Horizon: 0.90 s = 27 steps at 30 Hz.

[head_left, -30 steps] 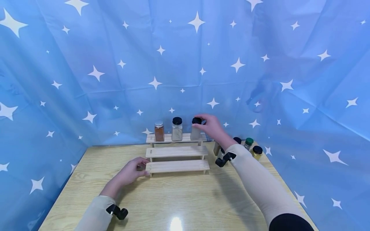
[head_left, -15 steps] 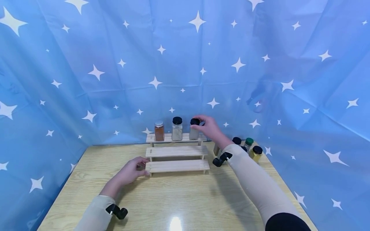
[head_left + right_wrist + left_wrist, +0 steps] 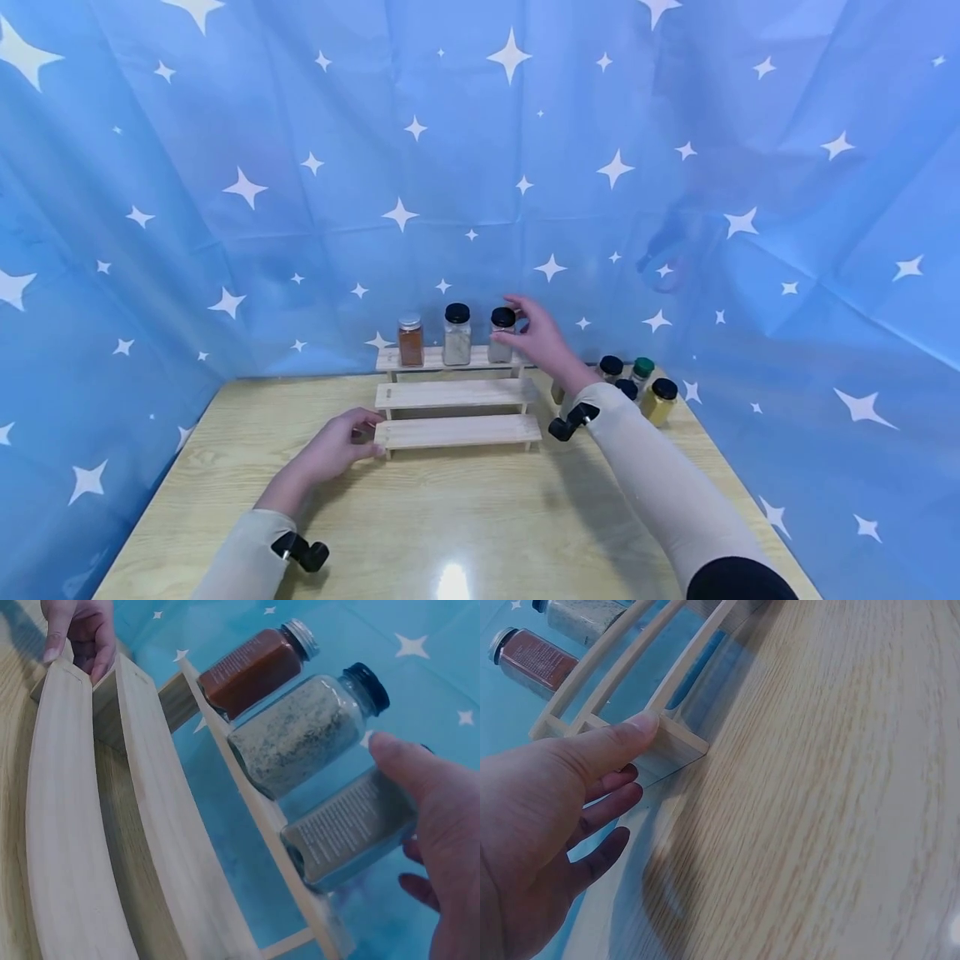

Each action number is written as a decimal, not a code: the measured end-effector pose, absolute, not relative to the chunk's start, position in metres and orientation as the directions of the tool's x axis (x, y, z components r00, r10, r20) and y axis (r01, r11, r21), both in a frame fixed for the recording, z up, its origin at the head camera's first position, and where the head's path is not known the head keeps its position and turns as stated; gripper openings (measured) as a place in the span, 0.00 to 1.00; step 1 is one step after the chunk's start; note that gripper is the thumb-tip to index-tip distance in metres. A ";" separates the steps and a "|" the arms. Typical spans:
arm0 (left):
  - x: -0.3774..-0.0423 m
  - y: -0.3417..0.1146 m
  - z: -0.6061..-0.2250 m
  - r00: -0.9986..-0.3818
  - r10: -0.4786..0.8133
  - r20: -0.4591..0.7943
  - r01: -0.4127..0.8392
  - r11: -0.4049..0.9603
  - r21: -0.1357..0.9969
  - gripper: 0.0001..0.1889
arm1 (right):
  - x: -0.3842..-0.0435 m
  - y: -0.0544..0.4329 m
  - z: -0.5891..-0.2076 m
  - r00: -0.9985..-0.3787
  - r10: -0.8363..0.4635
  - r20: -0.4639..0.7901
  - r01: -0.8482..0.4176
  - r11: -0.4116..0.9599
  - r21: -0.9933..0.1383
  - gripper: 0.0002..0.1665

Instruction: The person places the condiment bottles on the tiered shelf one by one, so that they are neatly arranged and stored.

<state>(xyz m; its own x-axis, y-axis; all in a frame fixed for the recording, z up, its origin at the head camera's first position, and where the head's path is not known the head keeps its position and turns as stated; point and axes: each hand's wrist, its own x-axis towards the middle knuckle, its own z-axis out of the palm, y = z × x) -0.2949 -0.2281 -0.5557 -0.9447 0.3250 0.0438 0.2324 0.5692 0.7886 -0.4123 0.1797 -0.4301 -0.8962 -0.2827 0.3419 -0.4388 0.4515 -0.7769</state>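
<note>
A three-tier wooden rack (image 3: 457, 430) stands on the table. My left hand (image 3: 339, 447) grips the left end of its lowest tier, thumb at the front. On the top tier stand three glass spice jars: a silver-capped jar of reddish-brown spice (image 3: 411, 343), a black-capped jar of pale flaky seasoning (image 3: 457, 340), and a black-capped jar of greyish powder (image 3: 501, 346). My right hand (image 3: 546, 340) is around the greyish jar, its thumb close by the shoulder in the right wrist view. The fingers are spread, and the index stands off the cap.
Several more jars stand on the table right of the rack, among them a green-capped jar (image 3: 642, 372) and a yellow jar (image 3: 660, 403). My right forearm partly hides that group. A blue star-patterned curtain (image 3: 480, 167) hangs close behind the rack.
My right hand has shifted the greyish jar slightly left on the top tier. Its fingers have since loosened and drawn a little right of the cap. My left hand stays at the rack.
</note>
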 end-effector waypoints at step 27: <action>-0.293 -0.229 -0.552 -0.945 0.326 0.032 0.220 0.559 0.800 0.30 | -0.374 0.248 -0.429 -0.931 -0.230 0.283 -0.363 0.533 -0.764 0.41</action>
